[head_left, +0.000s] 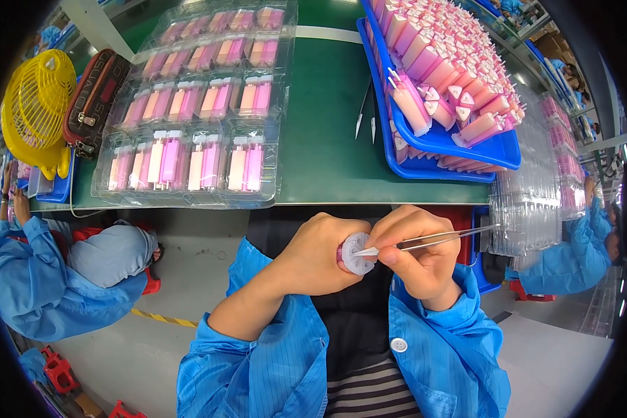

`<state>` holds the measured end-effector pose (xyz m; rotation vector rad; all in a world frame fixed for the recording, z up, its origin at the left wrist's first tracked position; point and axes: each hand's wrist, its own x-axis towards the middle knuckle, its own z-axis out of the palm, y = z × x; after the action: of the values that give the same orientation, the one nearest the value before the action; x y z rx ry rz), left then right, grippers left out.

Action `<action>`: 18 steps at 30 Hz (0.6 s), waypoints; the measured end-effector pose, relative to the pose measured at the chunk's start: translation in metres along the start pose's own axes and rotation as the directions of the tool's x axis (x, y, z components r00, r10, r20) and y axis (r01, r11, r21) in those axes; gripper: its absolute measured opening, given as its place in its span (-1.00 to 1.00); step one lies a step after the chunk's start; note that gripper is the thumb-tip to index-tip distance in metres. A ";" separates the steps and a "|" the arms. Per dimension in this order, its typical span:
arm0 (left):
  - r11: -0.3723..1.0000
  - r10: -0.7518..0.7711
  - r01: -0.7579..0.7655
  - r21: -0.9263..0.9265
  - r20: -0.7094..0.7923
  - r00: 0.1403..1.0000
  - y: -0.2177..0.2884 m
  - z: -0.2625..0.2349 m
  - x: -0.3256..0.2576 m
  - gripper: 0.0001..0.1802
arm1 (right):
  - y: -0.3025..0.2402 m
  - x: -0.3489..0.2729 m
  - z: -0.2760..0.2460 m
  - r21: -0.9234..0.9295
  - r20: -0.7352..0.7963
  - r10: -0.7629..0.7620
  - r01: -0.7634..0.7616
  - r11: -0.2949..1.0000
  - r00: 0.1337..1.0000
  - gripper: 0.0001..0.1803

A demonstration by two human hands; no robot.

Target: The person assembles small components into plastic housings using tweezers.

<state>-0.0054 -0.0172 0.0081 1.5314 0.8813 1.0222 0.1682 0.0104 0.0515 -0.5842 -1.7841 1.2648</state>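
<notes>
My left hand [313, 256] is wrapped round a pink piece, most of it hidden in the fist. Its round, whitish translucent end [359, 262] faces up between thumb and fingers. My right hand [423, 261] pinches a pair of metal tweezers [460, 235]. The pale tips of the tweezers touch or hover just over that round end; which of the two I cannot tell. Both hands are held together in front of my body, just off the near edge of the green table [320, 157].
A clear blister tray [276, 150] of pink-and-peach pieces lies left on the table. Stacked blue trays [503, 155] heaped with similar pieces stand right, beside empty clear trays [526, 202]. A yellow fan [38, 104] and a dark pouch [96, 101] sit far left. Co-workers in blue sit either side.
</notes>
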 end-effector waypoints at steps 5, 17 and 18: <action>0.993 0.054 -0.050 0.110 -0.035 0.998 0.000 0.001 0.001 -0.79 | -0.008 0.007 -0.004 -0.158 0.128 -0.066 0.086 0.984 0.990 -0.88; 0.899 0.246 -0.092 0.428 -0.320 0.915 0.007 0.011 0.003 -0.79 | 0.002 -0.005 0.010 0.074 -0.179 -0.002 0.016 0.997 0.984 -0.90; 0.899 0.246 -0.092 0.428 -0.320 0.915 0.007 0.011 0.003 -0.79 | 0.003 -0.004 0.010 0.074 -0.178 -0.002 0.015 0.997 0.984 -0.90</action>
<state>0.0061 -0.0197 0.0144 1.8197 1.3021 1.3473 0.1621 0.0030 0.0460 -0.6261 -1.5831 1.2286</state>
